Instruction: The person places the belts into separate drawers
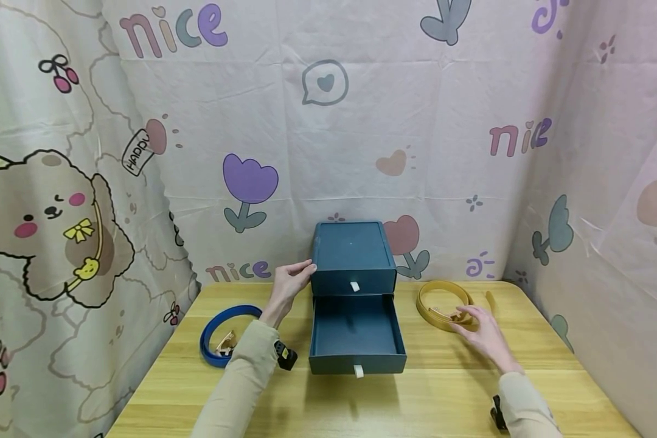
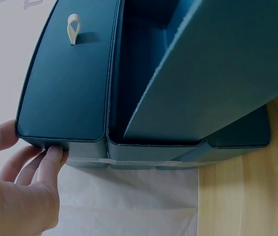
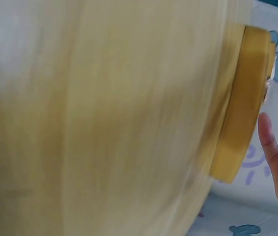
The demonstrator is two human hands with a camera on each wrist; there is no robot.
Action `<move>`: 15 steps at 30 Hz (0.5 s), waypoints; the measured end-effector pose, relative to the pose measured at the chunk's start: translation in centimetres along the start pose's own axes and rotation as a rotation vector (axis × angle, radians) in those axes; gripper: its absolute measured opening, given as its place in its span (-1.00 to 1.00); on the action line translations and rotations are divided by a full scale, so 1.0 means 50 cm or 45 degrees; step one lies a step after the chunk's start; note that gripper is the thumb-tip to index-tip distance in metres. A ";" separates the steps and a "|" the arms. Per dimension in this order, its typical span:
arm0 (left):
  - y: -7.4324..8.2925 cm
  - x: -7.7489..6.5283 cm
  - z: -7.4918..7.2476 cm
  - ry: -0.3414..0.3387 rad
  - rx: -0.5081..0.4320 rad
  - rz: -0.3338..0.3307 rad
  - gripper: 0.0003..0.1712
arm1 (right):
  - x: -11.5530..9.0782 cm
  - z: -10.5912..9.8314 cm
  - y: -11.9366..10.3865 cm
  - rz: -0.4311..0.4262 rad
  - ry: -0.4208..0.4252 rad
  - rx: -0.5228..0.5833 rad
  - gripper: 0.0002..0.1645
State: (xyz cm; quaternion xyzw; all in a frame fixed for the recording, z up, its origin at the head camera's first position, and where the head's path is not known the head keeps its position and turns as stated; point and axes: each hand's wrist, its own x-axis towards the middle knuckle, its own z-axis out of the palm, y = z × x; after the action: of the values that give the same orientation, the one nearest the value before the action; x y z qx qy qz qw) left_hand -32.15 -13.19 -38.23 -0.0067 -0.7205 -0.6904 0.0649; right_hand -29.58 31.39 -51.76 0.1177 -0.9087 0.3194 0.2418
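Observation:
A dark blue-green drawer box (image 1: 353,246) stands at the table's middle. Its lower drawer (image 1: 358,364), fitted with a white pull tab, is out and holds nothing. The left wrist view shows another section (image 2: 247,130) beneath that drawer. My left hand (image 1: 287,286) touches the box's upper left corner, several fingers resting along its side (image 2: 82,150). To the right lies a coiled yellow belt (image 1: 424,304) with a gold buckle. Over its near right edge is my right hand (image 1: 484,334), fingers spread and nothing held; in the right wrist view the fingertips stand apart from the belt (image 3: 242,108).
A coiled blue belt (image 1: 210,347) with a gold buckle lies left of the box, partly behind my left forearm. The light wood table (image 1: 432,401) backs onto a patterned curtain (image 1: 328,152), which also hangs along both sides.

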 end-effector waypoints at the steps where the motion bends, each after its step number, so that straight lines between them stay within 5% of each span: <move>1: 0.000 0.000 0.000 0.001 0.003 0.001 -0.57 | -0.001 -0.001 0.005 0.012 -0.011 -0.006 -0.40; 15: 0.003 -0.001 0.000 0.015 -0.003 0.005 -0.58 | -0.004 -0.010 0.045 0.097 -0.143 -0.033 -0.26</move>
State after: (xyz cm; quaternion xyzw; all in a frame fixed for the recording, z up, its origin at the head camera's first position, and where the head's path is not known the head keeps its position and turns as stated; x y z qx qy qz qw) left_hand -32.10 -13.17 -38.07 -0.0040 -0.7193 -0.6911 0.0705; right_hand -30.07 33.44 -52.69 0.0977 -0.9286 0.3096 0.1798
